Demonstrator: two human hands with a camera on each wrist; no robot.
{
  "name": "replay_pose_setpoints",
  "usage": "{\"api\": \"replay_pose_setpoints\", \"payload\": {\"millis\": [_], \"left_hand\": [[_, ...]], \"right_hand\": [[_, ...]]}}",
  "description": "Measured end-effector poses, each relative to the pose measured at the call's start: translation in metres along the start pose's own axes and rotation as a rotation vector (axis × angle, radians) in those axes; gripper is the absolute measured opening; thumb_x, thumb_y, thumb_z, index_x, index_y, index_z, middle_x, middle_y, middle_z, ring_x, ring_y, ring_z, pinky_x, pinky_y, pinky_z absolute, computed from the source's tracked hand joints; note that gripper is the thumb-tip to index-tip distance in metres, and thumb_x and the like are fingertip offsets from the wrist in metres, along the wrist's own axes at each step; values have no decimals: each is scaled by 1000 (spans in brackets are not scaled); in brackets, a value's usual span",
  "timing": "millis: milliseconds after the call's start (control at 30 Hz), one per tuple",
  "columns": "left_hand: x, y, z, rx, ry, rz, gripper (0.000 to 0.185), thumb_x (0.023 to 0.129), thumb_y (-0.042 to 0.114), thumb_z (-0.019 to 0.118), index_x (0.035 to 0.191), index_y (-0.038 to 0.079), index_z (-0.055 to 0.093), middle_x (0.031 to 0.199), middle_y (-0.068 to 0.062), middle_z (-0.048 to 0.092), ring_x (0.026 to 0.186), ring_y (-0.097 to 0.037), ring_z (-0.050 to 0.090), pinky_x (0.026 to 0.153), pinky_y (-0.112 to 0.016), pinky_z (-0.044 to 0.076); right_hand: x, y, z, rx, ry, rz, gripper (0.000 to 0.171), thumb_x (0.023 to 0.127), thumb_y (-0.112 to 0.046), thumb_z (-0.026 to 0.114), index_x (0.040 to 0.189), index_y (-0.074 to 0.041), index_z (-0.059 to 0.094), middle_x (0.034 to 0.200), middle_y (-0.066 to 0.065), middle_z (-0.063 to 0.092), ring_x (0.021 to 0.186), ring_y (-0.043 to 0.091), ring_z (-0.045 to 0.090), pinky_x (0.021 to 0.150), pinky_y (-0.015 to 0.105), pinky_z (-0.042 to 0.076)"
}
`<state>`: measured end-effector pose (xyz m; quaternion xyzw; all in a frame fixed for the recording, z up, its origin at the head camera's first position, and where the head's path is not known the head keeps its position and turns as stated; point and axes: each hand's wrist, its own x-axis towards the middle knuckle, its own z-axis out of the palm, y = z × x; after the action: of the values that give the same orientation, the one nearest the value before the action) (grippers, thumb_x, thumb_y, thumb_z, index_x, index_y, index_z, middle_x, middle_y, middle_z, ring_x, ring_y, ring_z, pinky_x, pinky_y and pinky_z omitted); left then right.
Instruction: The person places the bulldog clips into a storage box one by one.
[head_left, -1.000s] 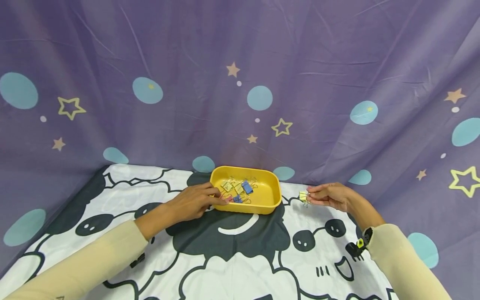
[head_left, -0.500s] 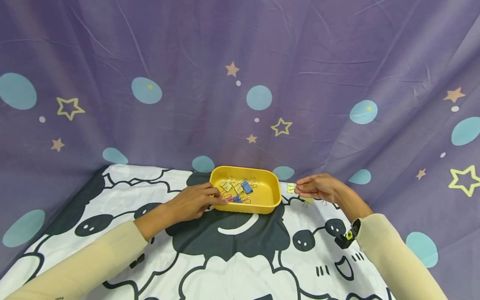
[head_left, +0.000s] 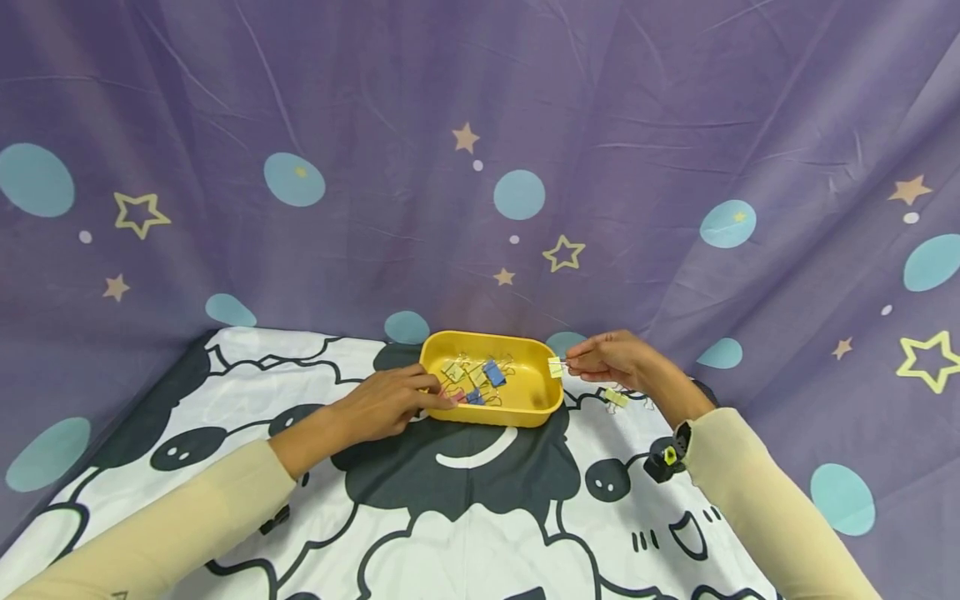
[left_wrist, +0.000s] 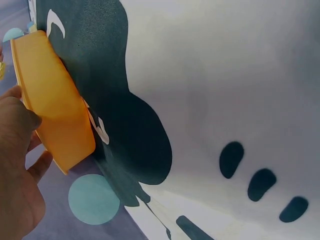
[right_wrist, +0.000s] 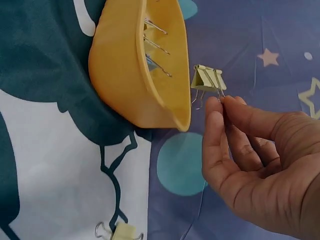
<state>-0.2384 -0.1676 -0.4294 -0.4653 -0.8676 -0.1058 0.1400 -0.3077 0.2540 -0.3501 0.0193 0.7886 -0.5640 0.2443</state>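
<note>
My right hand [head_left: 611,360] pinches a pale yellow binder clip [right_wrist: 209,78] by its wire handle, at the right rim of a yellow plastic tray [head_left: 536,414]. In the head view the clip overlaps that rim; the right wrist view shows it just off the tray's edge, above the cloth. My left hand [head_left: 390,402] grips the tray's left end at the rim, fingers over the edge. Inside the tray lie yellow binder clips [head_left: 453,372], blue binder clips [head_left: 493,373] and a partly hidden pink clip [head_left: 454,395] near the left fingertips.
Another yellow binder clip [head_left: 616,397] lies on the black-and-white patterned cloth [head_left: 480,550], below the right hand. A purple curtain [head_left: 420,275] with stars hangs right behind the tray.
My right hand has moved left with the yellow binder clip, from beside the tray to its right rim. The yellow clip on the cloth is uncovered. The left hand stays on the tray.
</note>
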Motion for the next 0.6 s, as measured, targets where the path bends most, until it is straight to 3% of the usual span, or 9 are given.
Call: {"api": "replay_pose_setpoints", "payload": {"millis": [233,433,600], "left_hand": [[1,0,-1,-2,11,10,64,92,-13,72,137,32,83,120,5,76,103,-14,61,80,-28,54],[1,-1,-1,-4,-7,3,63,93,-12,72,138,32,83,121,6,76,103,-14,60,80,-29,54],[1,-2,0,-9,-2,12,64,92,-12,71,137,31,83,120,6,75,102,-14,59,79,-28,53]], "right_hand": [[2,-12,17,-75,25,-28,43,104,3,74,144,14,67,110,9,88,94,15,83,90,32,69],[6,-21,33,-183,47,-71,32,99,7,77,131,15,75,111,19,87,92,19,85,91,38,71],[12,-23,48,-286,71,-95,25,95,9,81,119,13,81,103,18,87,86,19,85,86,38,71]]}}
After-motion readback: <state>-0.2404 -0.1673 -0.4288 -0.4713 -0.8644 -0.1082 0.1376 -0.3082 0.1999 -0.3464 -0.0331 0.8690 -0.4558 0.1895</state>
